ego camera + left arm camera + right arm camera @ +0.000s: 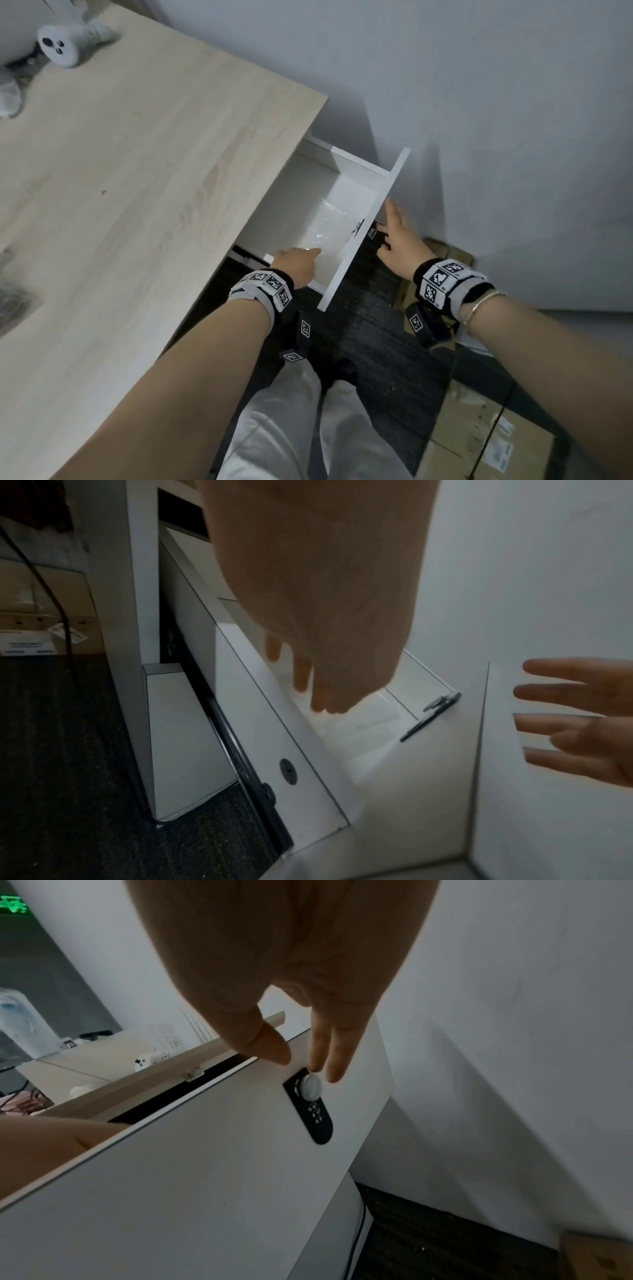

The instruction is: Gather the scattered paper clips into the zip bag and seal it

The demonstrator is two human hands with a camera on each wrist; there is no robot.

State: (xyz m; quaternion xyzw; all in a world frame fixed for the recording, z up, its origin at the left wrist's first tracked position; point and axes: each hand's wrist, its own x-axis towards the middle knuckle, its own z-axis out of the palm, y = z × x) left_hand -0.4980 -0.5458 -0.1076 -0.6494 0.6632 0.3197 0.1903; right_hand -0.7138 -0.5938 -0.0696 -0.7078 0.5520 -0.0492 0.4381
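Clear plastic zip bag [330, 222] lies flat inside the open white drawer [371, 224]; left hand [296, 265] reaches in, fingers straight, touching it; right hand [399, 240], fingers spread, holds nothing beside the drawer front's round silver knob [311, 1089].

Left hand [296, 265] fingertips hidden inside drawer [359, 236]; zip bag [330, 222] blurred

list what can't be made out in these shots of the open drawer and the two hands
- Paper clips: none can be made out in any view.
- Zip bag: only a clear glare in the drawer; zip state unreadable, head view.
- Left hand: fingertips blurred in the left wrist view; contact with the bag unclear.
- Right hand: fingers by the lock knob; touch uncertain.
- Lock plate markings: too small.
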